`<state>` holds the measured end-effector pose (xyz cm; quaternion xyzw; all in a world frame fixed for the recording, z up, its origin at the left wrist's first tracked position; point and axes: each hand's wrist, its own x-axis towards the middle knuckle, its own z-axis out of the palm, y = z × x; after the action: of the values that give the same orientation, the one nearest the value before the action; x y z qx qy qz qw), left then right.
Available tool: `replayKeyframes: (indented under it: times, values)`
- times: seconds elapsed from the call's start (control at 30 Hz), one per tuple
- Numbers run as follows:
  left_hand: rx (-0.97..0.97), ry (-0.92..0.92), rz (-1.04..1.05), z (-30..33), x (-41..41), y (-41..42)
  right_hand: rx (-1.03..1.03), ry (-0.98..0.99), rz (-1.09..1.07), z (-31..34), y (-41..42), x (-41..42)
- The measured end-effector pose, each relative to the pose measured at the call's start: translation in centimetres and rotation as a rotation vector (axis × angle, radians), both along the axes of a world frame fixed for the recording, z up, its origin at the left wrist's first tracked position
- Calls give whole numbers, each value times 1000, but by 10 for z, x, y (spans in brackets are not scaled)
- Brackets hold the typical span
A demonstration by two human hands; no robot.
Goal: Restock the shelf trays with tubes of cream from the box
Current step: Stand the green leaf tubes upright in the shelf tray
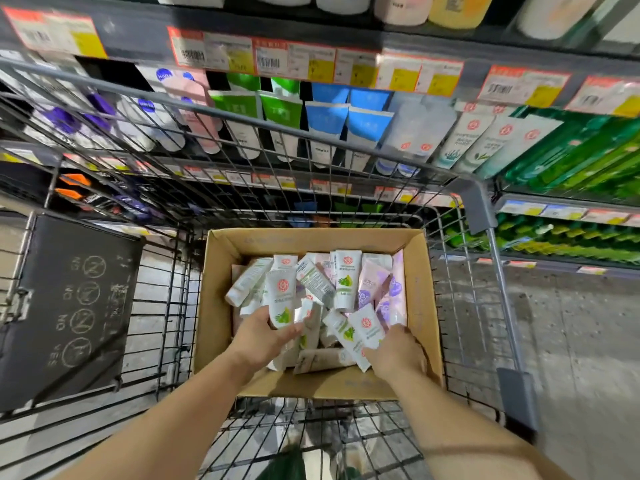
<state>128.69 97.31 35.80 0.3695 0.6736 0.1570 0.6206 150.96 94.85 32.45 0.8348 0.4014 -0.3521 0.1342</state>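
- Tubes of cream (pixel 313 296): loose heap in the open cardboard box (pixel 214 306), white ones with a red round logo and green leaf print, plus pink/lilac ones piled on the side beyond the right hand.
- Left hand (pixel 258 336): inside the box at the near-left of the heap, thumb and fingers curled round a white green-leaf tube (pixel 281 301) that stands up just beyond the knuckles.
- Right hand (pixel 394 351): inside the box at the near-right, fingers curled down onto a white tube (pixel 367 329) lying tilted just to its left; touching it for sure, full grip can't be confirmed because the fingertips are hidden.
- Between the two hands: several more tubes lying crosswise, some blurred.
- Box sits in the wire basket of a shopping cart (pixel 481 209); both forearms reach in over the near edge of the box.
- Left of the left hand: dark folded child-seat flap (pixel 69 306) of the cart with round pictogram marks.
- Beyond both hands, past the cart's far rim: shelf (pixel 311 133) of standing tubes, with green-, blue- and pink-topped ones and white ones with the same red logo further right.
- Price tags (pixel 311 64) in red and yellow along the shelf edge above them.
- Right of the right hand: grey speckled floor (pixel 571 341), green packs (pixel 588 150) on the shelves beyond it.
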Motion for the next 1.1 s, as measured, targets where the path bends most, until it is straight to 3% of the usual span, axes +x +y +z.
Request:
replayKeyframes:
  times: [0.2,0.33,0.53,0.7,0.83,1.1]
  values:
    - [45,-99,-97,46,12,25,121,278,-180,54,18,-2]
    - [134,-80,-160,106,31,55,258,671,-381,132,57,-9]
    - [328,-127,-227,215,86,98,523,858,-435,243,99,21]
    - [394,-186,-293,291,151,117,686,1011,-486,313,98,93]
    - [409,-232,-315,334,235,114,791,1009,-488,357,81,179]
    - [683,-288,-479,420,472,64,1067,710,-442,449,-3,427]
